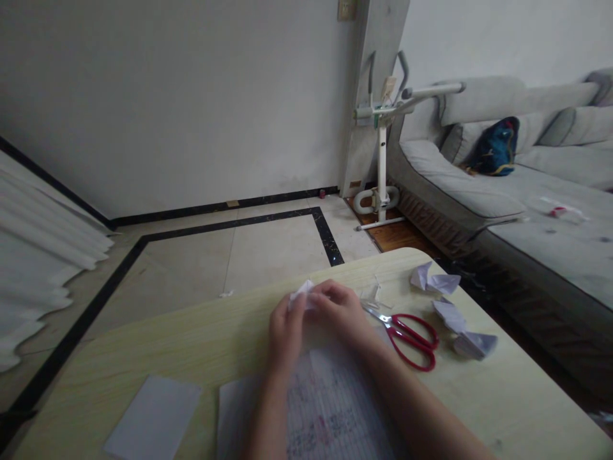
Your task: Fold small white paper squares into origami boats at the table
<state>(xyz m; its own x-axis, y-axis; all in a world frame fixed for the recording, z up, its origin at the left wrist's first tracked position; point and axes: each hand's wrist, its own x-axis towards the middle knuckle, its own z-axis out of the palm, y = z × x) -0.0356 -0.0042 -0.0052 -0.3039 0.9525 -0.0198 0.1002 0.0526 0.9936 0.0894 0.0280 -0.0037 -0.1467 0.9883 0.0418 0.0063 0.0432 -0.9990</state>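
Between my two hands, near the far edge of the table, is a small folded piece of white paper (302, 294). My left hand (285, 322) pinches it from the left, thumb on top. From the right, the fingers of my right hand (340, 306) close on the same paper. Under my forearms lies a sheet of lined paper (330, 396) covered in writing. Just right of my right hand rest red-handled scissors (407, 335), their blade tips partly hidden, with thin paper scraps (376, 297) beside them.
Folded paper pieces (433, 280) and more folded paper (464, 332) lie on the table's right side. A blank white paper (153, 418) is at front left. Past the wooden table (230, 332) are tiled floor, exercise equipment (382, 160) and a grey sofa (550, 191) with a blue bag (498, 147).
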